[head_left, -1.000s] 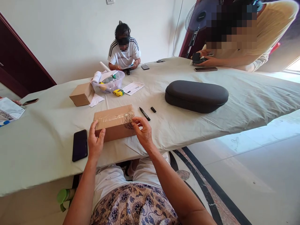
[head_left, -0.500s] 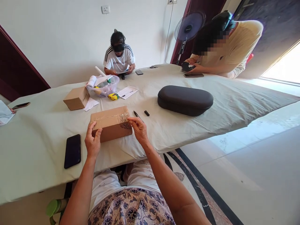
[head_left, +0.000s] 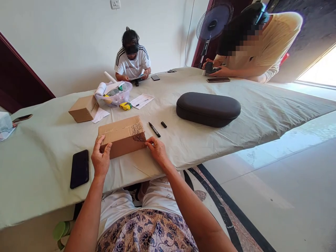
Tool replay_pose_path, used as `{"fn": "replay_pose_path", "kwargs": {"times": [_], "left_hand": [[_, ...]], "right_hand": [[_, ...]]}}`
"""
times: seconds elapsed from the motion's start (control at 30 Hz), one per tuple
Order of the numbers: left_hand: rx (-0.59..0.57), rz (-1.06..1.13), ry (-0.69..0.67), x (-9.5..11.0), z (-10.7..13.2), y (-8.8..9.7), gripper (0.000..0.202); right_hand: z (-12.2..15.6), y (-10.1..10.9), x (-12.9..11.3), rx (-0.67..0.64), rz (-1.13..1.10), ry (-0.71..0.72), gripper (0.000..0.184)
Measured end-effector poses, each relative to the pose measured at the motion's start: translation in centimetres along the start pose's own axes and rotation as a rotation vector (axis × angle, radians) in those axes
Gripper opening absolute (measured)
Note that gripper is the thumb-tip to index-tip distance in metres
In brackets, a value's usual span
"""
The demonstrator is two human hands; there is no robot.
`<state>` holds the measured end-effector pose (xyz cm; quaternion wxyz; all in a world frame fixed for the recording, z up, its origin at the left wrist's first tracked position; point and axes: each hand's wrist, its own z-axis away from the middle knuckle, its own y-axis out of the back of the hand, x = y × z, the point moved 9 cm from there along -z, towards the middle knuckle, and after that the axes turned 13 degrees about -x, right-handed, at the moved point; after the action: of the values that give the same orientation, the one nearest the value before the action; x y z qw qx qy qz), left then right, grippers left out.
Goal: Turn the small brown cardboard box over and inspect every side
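A brown cardboard box (head_left: 120, 134) lies on the cloth-covered table in front of me, with dark curly lines over its right end, on the top and part of the front. My left hand (head_left: 102, 157) grips its left end, thumb on the front face and fingers over the top. At the front right edge, my right hand (head_left: 156, 149) is closed in a pinch against the box; whatever is between the fingertips is too small to make out. Just beyond that hand lie an uncapped black marker (head_left: 154, 129) and its cap (head_left: 163, 124).
A black phone (head_left: 79, 169) lies left of the box, a dark oval case (head_left: 208, 109) to its right. Behind are another box (head_left: 82, 109), a filled plastic basket (head_left: 126, 95) and a yellow tape measure (head_left: 125, 106). Two people (head_left: 132, 63) (head_left: 265, 52) sit across the table.
My right hand has slid down from the box's top right corner to lower on its right front edge. My left hand keeps its hold, and the view has shifted slightly.
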<state>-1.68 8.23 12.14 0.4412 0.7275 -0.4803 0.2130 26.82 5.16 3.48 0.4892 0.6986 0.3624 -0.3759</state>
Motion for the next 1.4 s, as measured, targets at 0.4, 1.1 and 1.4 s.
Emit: {"fn": "replay_pose_path", "kwargs": {"times": [0.4,1.1,1.4], "left_hand": [[0.140,0.352,0.129,-3.7,1.7,1.2,0.058],[-0.035,0.149,-0.015,1.2,-0.3,0.3,0.058],[0.006,0.038,-0.228,5.6,-2.8,0.0,0.030]], "right_hand": [[1.1,1.5,-2.8,0.209,-0.216,0.145,0.013],[-0.9,3.9,-14.6,0.232,0.029,0.487,0.008],[-1.3,3.3,-14.3,0.215,-0.080,0.532,0.013]]}}
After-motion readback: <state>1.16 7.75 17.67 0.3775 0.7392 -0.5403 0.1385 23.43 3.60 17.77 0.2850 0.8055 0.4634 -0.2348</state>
